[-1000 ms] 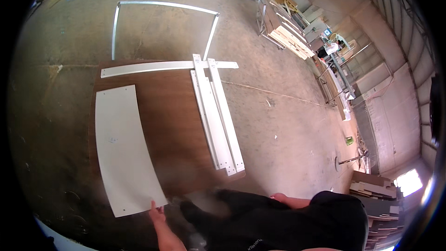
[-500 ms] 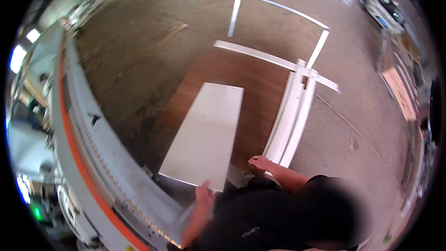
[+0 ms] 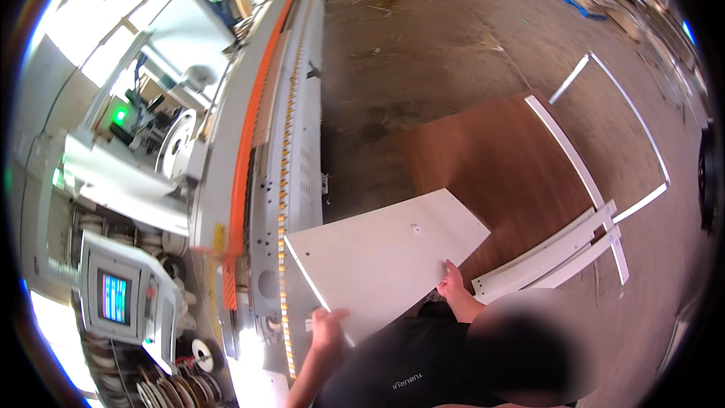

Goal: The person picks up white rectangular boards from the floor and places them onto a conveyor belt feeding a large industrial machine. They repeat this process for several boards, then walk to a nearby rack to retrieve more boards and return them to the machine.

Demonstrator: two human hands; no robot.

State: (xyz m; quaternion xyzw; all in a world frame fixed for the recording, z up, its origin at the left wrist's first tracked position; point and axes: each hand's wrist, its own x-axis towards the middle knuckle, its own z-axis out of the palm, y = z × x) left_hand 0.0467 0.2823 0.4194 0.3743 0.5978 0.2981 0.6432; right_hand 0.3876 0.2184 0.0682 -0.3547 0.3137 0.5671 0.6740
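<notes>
A white rectangular panel is held in front of me, its left corner close to the long machine's edge. My left hand grips the panel's near left edge, thumb over the top face. On the near right edge, my right hand is closed around the panel, with part of its fingers hidden underneath. Beyond the panel a large brown board lies on the floor. Several white strips are stacked on the board's right part, beside my right arm.
On the left runs a long grey machine with an orange rail and a row of yellow rollers. Its control screen is lit, with rolls of edging tape below. A thin white frame lies at the right. A blue pallet stands far off.
My view has swung left toward the machine. The panel has turned and come nearer the machine. My right hand, earlier apart from the panel, now holds its near right edge.
</notes>
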